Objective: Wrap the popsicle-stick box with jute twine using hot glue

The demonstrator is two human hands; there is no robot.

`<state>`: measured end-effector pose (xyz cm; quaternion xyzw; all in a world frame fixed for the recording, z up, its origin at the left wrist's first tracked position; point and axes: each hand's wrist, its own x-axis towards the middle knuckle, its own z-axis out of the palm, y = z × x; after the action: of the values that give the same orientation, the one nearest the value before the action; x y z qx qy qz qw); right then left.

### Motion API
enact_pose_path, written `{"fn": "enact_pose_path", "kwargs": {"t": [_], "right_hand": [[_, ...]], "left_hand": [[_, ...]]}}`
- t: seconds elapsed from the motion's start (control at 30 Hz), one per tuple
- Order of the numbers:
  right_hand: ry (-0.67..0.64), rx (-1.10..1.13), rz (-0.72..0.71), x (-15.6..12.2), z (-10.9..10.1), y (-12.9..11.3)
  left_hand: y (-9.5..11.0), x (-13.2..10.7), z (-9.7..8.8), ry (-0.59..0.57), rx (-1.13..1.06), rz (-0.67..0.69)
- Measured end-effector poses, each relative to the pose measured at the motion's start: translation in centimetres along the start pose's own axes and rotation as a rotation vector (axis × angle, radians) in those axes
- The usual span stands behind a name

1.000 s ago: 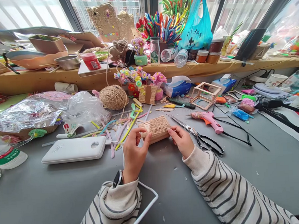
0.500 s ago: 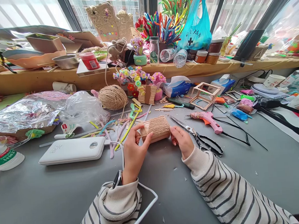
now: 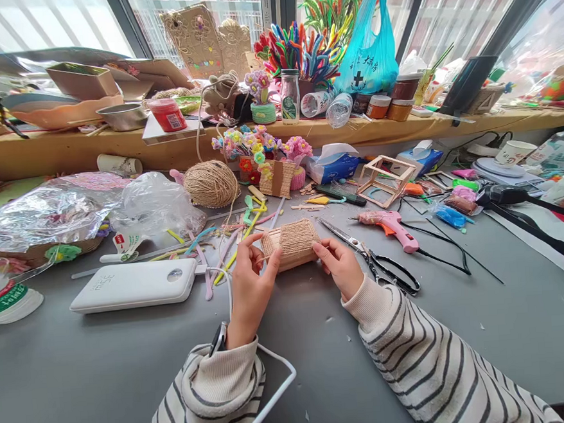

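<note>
A small wooden box wrapped in brown twine (image 3: 294,241) is held just above the grey table (image 3: 105,378) between both my hands. My left hand (image 3: 251,284) grips its left end, thumb and fingers closed round the corner where a strand of twine runs. My right hand (image 3: 340,267) pinches the right end. A thin strand leads back from the box to a ball of jute twine (image 3: 211,184) behind it. Both arms wear striped cream sleeves; a watch sits on my left wrist.
A white power bank (image 3: 135,285) with a white cable lies left of my hands. Scissors (image 3: 372,257) and a pink glue gun (image 3: 391,222) lie to the right. Pipe cleaners, a wooden stick frame (image 3: 386,180), tissue packs and plastic bags crowd the back.
My hands and the twine-wrapped box have barely shifted; my left fingers have adjusted their grip on the box's left end.
</note>
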<state>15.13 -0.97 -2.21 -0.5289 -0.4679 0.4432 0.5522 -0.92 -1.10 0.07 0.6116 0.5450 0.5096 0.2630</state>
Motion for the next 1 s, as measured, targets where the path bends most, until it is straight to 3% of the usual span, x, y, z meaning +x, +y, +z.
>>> {"fn": "enact_pose_path", "kwargs": {"t": [0.2,0.73,1.0], "right_hand": [[-0.006,-0.014,-0.012,0.0,0.0,0.0],[0.01,-0.054,-0.051,0.0,0.0,0.1],[0.011,-0.071,-0.051,-0.1,-0.1,0.0]], "left_hand": [[0.0,0.4,-0.3,-0.041,-0.051,-0.017],[0.4,2.5,-1.7,-0.319,0.259,-0.044],[0.2,2.3,-1.6,-0.318,0.215,-0.098]]}}
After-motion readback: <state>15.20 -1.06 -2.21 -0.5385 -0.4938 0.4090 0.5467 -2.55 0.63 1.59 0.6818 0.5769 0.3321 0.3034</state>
